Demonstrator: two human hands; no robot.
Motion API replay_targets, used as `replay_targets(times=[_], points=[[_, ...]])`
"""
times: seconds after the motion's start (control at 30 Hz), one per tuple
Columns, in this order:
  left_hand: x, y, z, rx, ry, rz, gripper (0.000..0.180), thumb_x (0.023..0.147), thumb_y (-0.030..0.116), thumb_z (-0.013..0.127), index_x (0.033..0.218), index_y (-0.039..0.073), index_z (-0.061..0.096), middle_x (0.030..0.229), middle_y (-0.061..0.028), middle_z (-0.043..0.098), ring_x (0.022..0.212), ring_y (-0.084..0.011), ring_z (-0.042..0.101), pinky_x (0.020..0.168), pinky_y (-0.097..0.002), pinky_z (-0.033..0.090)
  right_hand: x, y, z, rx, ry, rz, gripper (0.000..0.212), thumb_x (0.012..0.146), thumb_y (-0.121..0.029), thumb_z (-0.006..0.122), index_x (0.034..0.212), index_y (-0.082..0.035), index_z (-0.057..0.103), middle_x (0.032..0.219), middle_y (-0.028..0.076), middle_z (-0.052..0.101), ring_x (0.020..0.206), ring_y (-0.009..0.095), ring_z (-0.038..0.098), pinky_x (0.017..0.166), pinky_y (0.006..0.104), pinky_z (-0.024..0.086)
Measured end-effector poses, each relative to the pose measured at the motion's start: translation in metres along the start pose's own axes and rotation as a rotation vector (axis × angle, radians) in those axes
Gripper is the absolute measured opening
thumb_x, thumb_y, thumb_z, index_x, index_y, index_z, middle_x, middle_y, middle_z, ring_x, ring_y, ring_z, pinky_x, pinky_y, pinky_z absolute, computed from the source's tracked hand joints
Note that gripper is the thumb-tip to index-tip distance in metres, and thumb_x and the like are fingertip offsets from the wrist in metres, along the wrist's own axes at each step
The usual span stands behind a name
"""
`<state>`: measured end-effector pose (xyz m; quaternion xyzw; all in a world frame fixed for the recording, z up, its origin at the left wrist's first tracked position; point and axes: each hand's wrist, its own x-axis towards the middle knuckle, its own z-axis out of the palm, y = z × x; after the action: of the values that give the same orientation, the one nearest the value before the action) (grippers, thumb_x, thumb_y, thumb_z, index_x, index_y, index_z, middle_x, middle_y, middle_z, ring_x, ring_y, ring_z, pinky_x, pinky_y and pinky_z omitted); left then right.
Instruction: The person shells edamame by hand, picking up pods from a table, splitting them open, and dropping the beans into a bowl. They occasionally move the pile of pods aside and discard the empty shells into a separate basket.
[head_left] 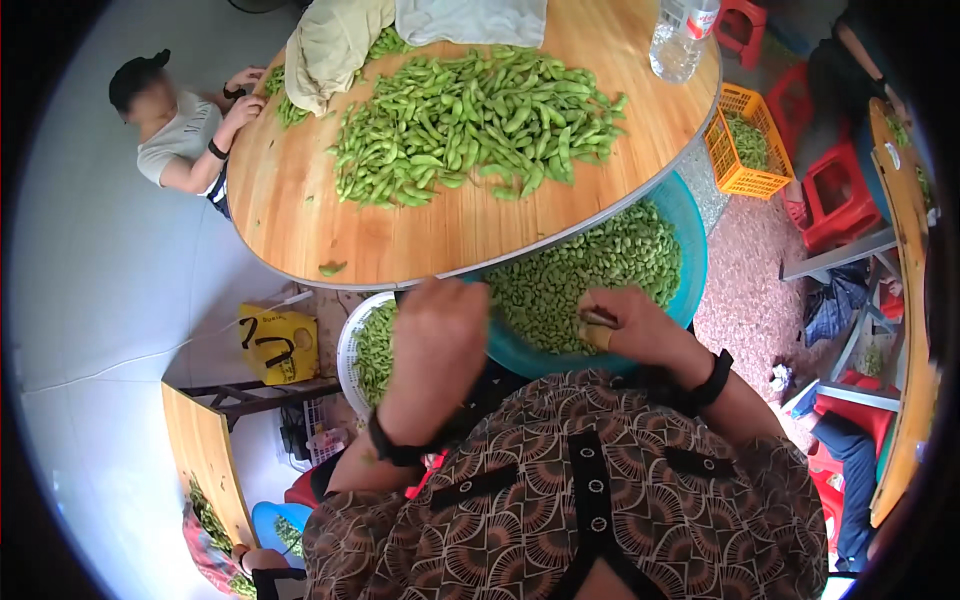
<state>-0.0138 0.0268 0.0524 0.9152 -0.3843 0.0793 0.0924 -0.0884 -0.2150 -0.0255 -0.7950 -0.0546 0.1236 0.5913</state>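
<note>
My left hand [441, 335] is closed and slightly blurred at the table's near edge, above a white basket [350, 345] of green pods; what its fingers hold, if anything, is hidden. Over the right part of a large teal tub [697, 250], my right hand [640, 325] is closed on a small dark, shiny tool [600, 317]. Something yellowish covers part of a fingertip there. Loose green shelled beans [610, 255] fill the tub. A broad heap of edamame pods [470, 130] lies on the wooden table [300, 225], with one stray pod [332, 269] near its edge.
A cloth sack [335, 45] and a water bottle [684, 45] are on the table. A person [180, 140] leans at its left side. An orange crate [745, 180], red stools [835, 195] and another table stand to the right; a yellow bag [280, 345] sits left.
</note>
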Motion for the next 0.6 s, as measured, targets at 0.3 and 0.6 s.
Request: replay_targets(times=[0.3,0.6], points=[[0.094,-0.037,0.04,-0.284,0.243,0.22,0.028,0.069,-0.008,0.053,0.095,-0.002,0.062,0.088,-0.0171,0.059,0.088,-0.0372,0.057,0.075,-0.0434,0.049,0.002,0.01,0.015,-0.279,0.072,-0.117,0.025,0.088,-0.02,0.057,0.106,-0.004,0.053,0.088,0.022,0.063,0.085,0.043,0.061,0.074,0.0496,0.048],[0.068,-0.019,0.035,-1.183,0.1,-0.129,0.025,0.085,-0.007,0.063,0.109,-0.001,0.064,0.101,-0.0086,0.068,0.091,-0.0157,0.066,0.077,-0.0275,0.054,0.003,-0.043,0.004,0.153,0.151,-0.036,0.023,0.092,-0.012,0.055,0.114,-0.005,0.053,0.079,0.01,0.061,0.063,0.02,0.059,0.058,0.0298,0.046]])
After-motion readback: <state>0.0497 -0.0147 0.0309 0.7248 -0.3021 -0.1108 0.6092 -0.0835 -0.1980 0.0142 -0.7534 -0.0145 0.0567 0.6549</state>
